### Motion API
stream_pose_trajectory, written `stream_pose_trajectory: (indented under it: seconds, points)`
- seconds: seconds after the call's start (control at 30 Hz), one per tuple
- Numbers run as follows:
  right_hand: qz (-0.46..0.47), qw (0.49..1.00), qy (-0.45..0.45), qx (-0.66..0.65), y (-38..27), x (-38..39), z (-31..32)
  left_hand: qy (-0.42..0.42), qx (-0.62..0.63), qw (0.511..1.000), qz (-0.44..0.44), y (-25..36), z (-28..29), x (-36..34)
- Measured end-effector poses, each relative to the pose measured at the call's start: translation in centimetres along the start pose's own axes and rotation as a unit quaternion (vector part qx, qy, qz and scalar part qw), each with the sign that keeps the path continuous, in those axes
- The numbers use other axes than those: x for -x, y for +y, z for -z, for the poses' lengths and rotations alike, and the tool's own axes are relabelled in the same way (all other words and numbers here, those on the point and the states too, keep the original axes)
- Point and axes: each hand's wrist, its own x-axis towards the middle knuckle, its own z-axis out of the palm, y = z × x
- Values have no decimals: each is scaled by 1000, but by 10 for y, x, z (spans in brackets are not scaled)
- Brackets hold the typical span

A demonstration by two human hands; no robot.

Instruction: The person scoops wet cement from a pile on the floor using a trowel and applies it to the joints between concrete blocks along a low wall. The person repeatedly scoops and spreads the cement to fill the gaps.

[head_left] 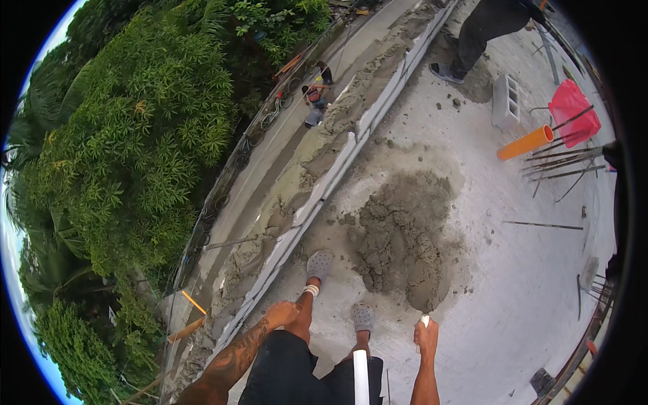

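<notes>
On the concrete slab point(540, 270), near its lower edge: a person stands looking down at their own two hands.
Right hand point(426, 334): closed in a fist around the top of a pale handle point(424, 320).
Handle's far end: it runs straight into the near tip of a grey mortar pile point(403, 236); no blade shows.
Long axis: the handle points up and away from the body toward the pile, which stretches on toward the slab's middle.
White pole point(361, 378): upright between the legs; what holds it cannot be told.
Left hand point(282, 314): fingers curled loosely, holding nothing, beside the left knee and close to the slab's left edge wall point(337, 169).
Nearer hand: the right, just beside the pile; the left is well apart.
Feet: grey clogs point(320, 263) planted between the wall and the pile.
Far corner: another person's legs point(472, 40), an orange pipe point(525, 143) and a red bag point(572, 111).
</notes>
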Motion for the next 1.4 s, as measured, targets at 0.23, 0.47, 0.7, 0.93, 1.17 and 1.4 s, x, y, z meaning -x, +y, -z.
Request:
stream_pose_trajectory:
  seconds: [0.23,0.47,0.7,0.93,1.17,1.4]
  points:
    - [49,990,-90,101,-30,98,39,125,189,938,263,-23,-160,247]
    - [121,919,-194,321,-50,171,34,232,357,837,344,75,-356,364]
    - [180,806,-288,484,-35,254,-76,249,663,517,481,146,-458,476]
    - [214,690,-413,555,55,395,-235,212,842,208,451,227,-593,562]
    - [159,642,-480,576,197,538,-395,377,834,27,403,226,-666,635]
    - [169,531,-521,647,320,669,-542,479,784,-83,386,159,-664,680]
